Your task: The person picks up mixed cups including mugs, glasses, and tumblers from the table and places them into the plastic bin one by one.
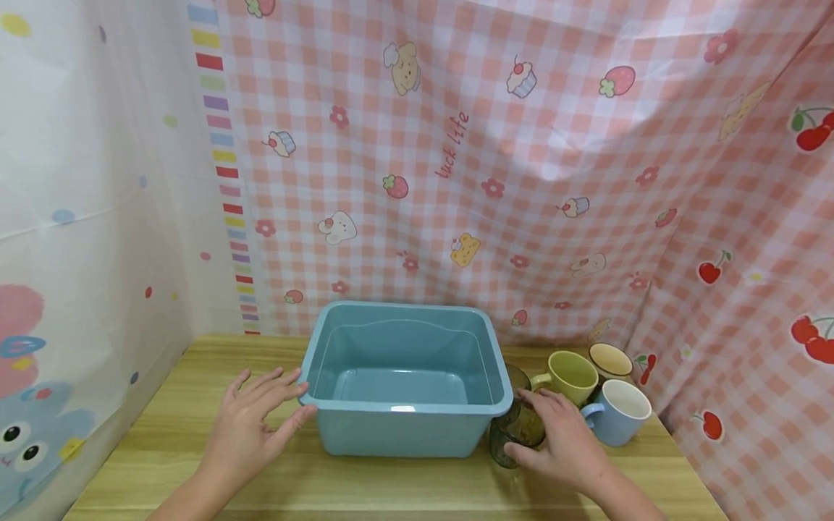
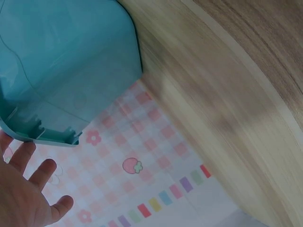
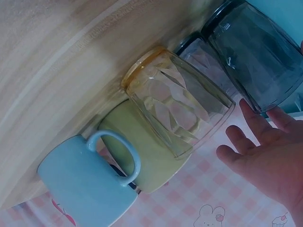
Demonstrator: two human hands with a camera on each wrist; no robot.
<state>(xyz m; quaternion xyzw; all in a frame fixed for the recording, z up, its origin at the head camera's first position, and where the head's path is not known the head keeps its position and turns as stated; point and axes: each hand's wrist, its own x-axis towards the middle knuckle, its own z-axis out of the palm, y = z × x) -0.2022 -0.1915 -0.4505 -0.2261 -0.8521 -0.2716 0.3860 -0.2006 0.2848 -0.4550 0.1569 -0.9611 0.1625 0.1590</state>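
A blue plastic basin point(image 1: 397, 430) stands upright on the wooden table. My left hand point(image 1: 250, 420) is at its left rim, fingers spread and fairly straight, fingertips right at the edge. In the left wrist view the fingers point(image 2: 22, 156) lie along the underside of the rim. Beside the basin's right end, my right hand point(image 1: 563, 441) spans a dark grey glass point(image 3: 255, 56), thumb on the near side and fingertips at its rim. Next to it stand an amber faceted glass point(image 3: 182, 104) and another greyish glass point(image 3: 203, 59), partly hidden.
Right of the glasses are a green mug point(image 1: 568, 378), a light blue mug point(image 1: 622, 412) and a mug with a cream inside point(image 1: 611, 359), partly hidden behind them. A pink checked cloth point(image 1: 417, 217) hangs behind the table point(image 1: 365, 492); a white patterned cloth point(image 1: 98, 217) hangs on the left.
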